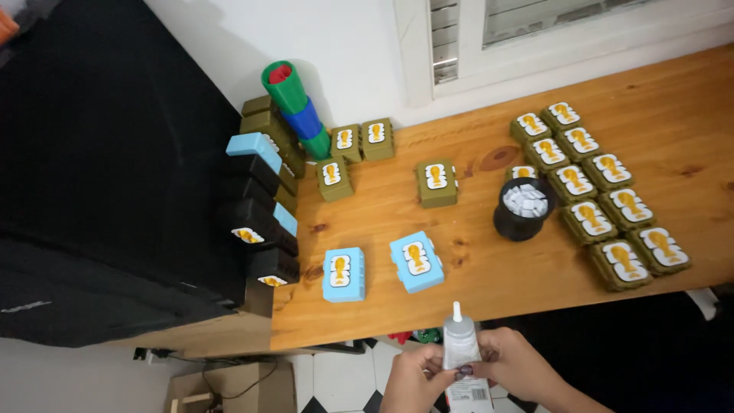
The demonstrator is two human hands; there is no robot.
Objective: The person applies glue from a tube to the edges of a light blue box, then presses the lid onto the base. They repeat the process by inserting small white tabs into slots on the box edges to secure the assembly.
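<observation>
At the bottom centre of the frame we see both of our hands closed around one glue tube (462, 353), held below the near edge of the wooden table (535, 99). The left hand (417, 381) pinches the tube's lower left side with its fingertips; the right hand (514, 367) wraps the lower right side. Neither hand is free. The tube is clear and pale, and its long axis stands almost upright in the picture, with the white nozzle pointing toward the table and its printed base toward us.

Straight beyond the nozzle, near the middle of the frame, lie two light blue boxes (417, 261) with gold-and-white labels, the closest things to the tube. The left one sits slightly nearer the left hand, the right one almost in line with the tip.

Further up and right stands a black cup (523, 209) filled with small white pieces. To its right, olive green boxes (604, 203) lie in two rows. At the upper left we see stacked black, blue and olive boxes beside nested green and blue cups (294, 107).
</observation>
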